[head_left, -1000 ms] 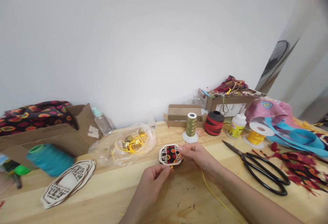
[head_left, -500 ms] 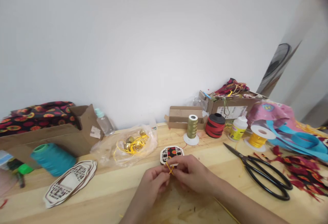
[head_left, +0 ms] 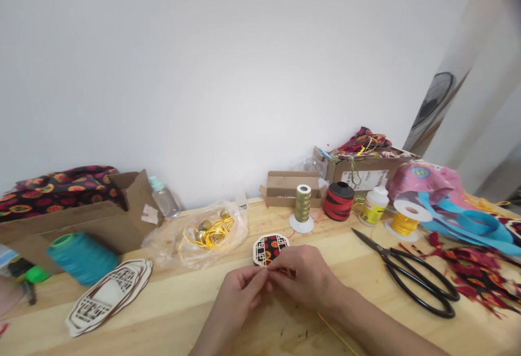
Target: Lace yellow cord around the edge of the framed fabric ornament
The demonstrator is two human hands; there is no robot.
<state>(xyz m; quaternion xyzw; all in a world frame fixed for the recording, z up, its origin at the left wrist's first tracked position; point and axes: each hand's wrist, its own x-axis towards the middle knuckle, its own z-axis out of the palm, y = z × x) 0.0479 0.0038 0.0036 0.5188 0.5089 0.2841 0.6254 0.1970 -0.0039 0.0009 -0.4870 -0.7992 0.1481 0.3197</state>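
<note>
- From where I stand, the work sits at the near middle of the pale wooden table [head_left: 175, 307].
- Workpiece: a small panel with a pale, fretwork-cut frame and a black fabric centre printed in red and yellow [head_left: 272, 248]. It lies just beyond the fingertips, partly covered by the right hand.
- Left hand [head_left: 241, 292]: thumb and forefinger pinched together at the panel's near edge, tips meeting those of the right hand.
- Right hand [head_left: 306, 277]: thumb and forefinger pinched on a thin yellow cord [head_left: 334, 333], wrist arched over the table. The cord trails out beneath the wrist towards the near edge.
- Contact point: mostly hidden by the fingers; I cannot tell how the cord is looped, nor whether the left fingertips grip it.
- Beyond the panel, slightly right: an upright olive-green thread spool on a white base [head_left: 302, 207].
- Right of the right hand: black-handled metal scissors [head_left: 385, 251], blades pointing away and left.
- Left of the panel: a crumpled clear plastic bag [head_left: 166, 248] with brass-coloured bells and yellow cords [head_left: 214, 231].
</note>
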